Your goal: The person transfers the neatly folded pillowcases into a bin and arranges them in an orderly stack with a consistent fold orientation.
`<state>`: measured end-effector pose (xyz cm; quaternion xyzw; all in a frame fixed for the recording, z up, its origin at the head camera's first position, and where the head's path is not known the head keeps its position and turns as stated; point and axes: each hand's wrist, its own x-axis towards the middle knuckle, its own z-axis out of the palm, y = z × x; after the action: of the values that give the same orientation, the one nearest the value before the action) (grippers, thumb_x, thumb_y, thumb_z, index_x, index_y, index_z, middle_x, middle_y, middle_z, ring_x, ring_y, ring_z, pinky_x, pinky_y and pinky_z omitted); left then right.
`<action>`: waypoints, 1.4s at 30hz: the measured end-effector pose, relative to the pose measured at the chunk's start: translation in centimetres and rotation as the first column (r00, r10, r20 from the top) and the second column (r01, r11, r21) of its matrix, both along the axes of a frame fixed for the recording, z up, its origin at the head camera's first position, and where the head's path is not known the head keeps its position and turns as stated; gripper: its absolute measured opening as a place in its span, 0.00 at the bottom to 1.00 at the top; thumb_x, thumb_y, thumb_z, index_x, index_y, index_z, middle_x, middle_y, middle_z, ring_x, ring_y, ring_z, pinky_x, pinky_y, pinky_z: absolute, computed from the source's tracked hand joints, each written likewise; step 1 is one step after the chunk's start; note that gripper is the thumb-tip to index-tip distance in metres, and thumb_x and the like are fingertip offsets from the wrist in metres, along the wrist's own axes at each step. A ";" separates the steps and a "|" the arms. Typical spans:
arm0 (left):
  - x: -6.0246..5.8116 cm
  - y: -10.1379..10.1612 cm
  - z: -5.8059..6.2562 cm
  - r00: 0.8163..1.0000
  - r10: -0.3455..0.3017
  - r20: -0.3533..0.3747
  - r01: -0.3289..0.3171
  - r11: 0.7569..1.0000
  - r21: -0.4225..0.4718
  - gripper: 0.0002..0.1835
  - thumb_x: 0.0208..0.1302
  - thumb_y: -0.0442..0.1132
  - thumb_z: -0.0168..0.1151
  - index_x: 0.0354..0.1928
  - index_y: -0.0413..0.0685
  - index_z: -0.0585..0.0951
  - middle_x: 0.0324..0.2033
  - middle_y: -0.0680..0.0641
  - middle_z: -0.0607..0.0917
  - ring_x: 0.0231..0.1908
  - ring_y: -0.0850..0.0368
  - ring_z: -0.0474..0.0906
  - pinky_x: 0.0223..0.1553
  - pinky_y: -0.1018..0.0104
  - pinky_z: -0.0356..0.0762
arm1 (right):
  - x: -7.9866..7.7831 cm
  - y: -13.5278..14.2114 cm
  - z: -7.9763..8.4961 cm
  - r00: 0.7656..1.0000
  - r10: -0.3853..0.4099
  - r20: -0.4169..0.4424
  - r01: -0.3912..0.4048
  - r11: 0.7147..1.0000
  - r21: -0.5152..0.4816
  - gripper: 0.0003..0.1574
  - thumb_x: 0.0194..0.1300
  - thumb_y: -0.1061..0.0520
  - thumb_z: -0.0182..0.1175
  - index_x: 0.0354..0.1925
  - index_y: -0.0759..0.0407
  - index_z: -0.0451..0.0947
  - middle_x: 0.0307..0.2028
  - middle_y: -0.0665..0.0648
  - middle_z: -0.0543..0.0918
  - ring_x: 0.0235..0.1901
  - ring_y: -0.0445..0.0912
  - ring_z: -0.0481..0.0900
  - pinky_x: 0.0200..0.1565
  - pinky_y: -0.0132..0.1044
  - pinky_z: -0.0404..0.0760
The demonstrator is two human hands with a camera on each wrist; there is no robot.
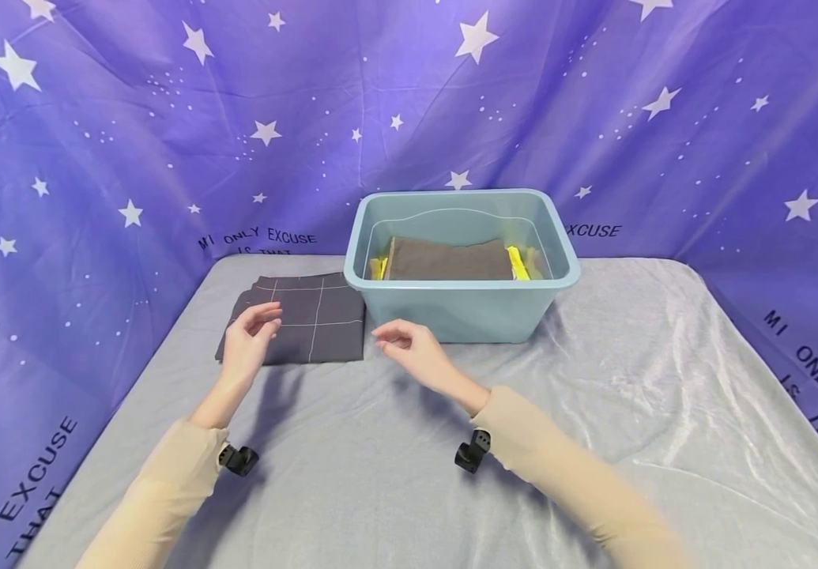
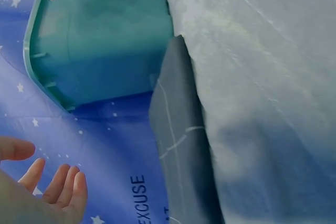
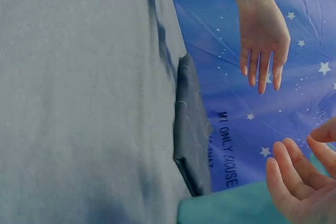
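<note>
A folded dark grey cloth (image 1: 330, 328) with thin white grid lines lies flat on the table, left of a blue-green plastic bin (image 1: 451, 312). Over the cloth's left part hovers my left hand (image 1: 248, 340), its fingers loosely bent and holding nothing. My right hand (image 1: 416, 352) hangs in the air in front of the bin's left corner, near the cloth's right edge, also with nothing in it. Both wrist views show the fingers spread and relaxed. Inside the bin sits a folded brown cloth (image 1: 447, 261), with bright yellow items (image 1: 518, 263) at its sides.
The table (image 1: 352, 474) is covered with a grey, velvety cloth, creased on the right. A purple curtain (image 1: 409, 95) with white stars and printed words hangs behind and along both sides. Small black cameras (image 1: 238, 460) are strapped to both sleeves.
</note>
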<state>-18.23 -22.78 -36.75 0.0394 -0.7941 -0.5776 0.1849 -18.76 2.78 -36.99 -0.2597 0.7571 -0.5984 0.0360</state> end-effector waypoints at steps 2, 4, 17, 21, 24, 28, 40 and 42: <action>0.0 -0.3 -0.4 1.000 0.005 0.010 -0.005 1.000 -0.003 0.14 0.57 0.26 0.52 0.47 0.32 0.75 0.28 0.66 0.78 0.31 0.72 0.74 0.33 0.81 0.71 | -0.2 -0.3 -0.4 1.000 0.004 0.007 -0.004 1.000 -0.004 0.13 0.57 0.70 0.52 0.42 0.71 0.75 0.37 0.68 0.80 0.34 0.55 0.79 0.36 0.31 0.76; -0.1 -0.7 -0.8 1.000 0.012 0.027 -0.012 1.000 -0.009 0.15 0.57 0.26 0.52 0.48 0.32 0.74 0.29 0.66 0.78 0.31 0.72 0.74 0.33 0.81 0.71 | -0.6 -0.7 -1.2 1.000 0.013 0.020 -0.012 1.000 -0.010 0.13 0.57 0.70 0.51 0.42 0.72 0.74 0.37 0.68 0.80 0.33 0.55 0.79 0.36 0.30 0.76; -1.1 -3.7 -3.0 0.991 0.042 0.130 -0.042 0.999 -0.001 0.16 0.58 0.27 0.47 0.49 0.28 0.72 0.23 0.70 0.74 0.29 0.75 0.73 0.32 0.76 0.74 | -0.8 -2.5 -2.2 0.986 0.021 0.164 -0.014 0.999 -0.044 0.16 0.58 0.72 0.47 0.46 0.77 0.71 0.37 0.74 0.77 0.35 0.64 0.75 0.38 0.54 0.74; -1.4 -4.3 -3.5 0.987 0.051 0.152 -0.055 0.998 0.026 0.16 0.59 0.26 0.46 0.49 0.27 0.70 0.21 0.69 0.74 0.28 0.73 0.73 0.32 0.77 0.74 | -1.6 -3.1 -3.6 0.983 0.000 0.181 0.006 0.999 -0.033 0.16 0.58 0.71 0.48 0.46 0.75 0.71 0.37 0.73 0.78 0.34 0.60 0.76 0.35 0.45 0.77; -1.7 -4.6 -3.7 0.984 0.067 0.166 -0.076 0.996 0.046 0.16 0.59 0.26 0.45 0.49 0.26 0.70 0.20 0.69 0.75 0.28 0.72 0.74 0.31 0.77 0.74 | -2.3 -3.6 -4.8 0.985 -0.034 0.171 0.036 0.999 -0.009 0.17 0.58 0.70 0.49 0.46 0.73 0.72 0.37 0.70 0.78 0.32 0.54 0.78 0.32 0.34 0.76; -2.2 -5.1 -4.0 0.979 0.091 0.184 -0.102 0.994 0.051 0.17 0.59 0.26 0.44 0.50 0.26 0.69 0.19 0.70 0.73 0.27 0.73 0.73 0.30 0.78 0.73 | -2.9 -4.0 -5.7 0.983 -0.068 0.172 0.063 0.997 0.034 0.19 0.57 0.69 0.49 0.48 0.71 0.72 0.39 0.68 0.78 0.35 0.51 0.78 0.34 0.31 0.75; -3.5 -6.7 -4.4 0.973 0.161 0.168 -0.167 0.986 0.022 0.17 0.58 0.26 0.46 0.49 0.26 0.70 0.19 0.68 0.73 0.25 0.76 0.72 0.29 0.80 0.71 | -2.8 -4.5 -5.8 0.981 -0.110 0.161 0.102 0.993 0.058 0.21 0.57 0.69 0.50 0.51 0.71 0.69 0.43 0.70 0.75 0.41 0.56 0.76 0.41 0.36 0.75; -3.8 -6.9 -4.5 0.971 0.168 0.169 -0.174 0.984 0.023 0.17 0.58 0.26 0.47 0.50 0.26 0.71 0.19 0.70 0.73 0.25 0.77 0.71 0.31 0.81 0.70 | -5.7 -5.2 -10.8 0.988 -0.108 0.109 0.104 0.994 0.042 0.21 0.57 0.64 0.53 0.52 0.63 0.71 0.42 0.63 0.77 0.39 0.50 0.77 0.40 0.34 0.75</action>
<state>-22.01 -29.71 -41.28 0.1593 -0.7893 -0.5693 0.1660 -24.41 -2.45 -47.76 -0.1844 0.7772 -0.5994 0.0509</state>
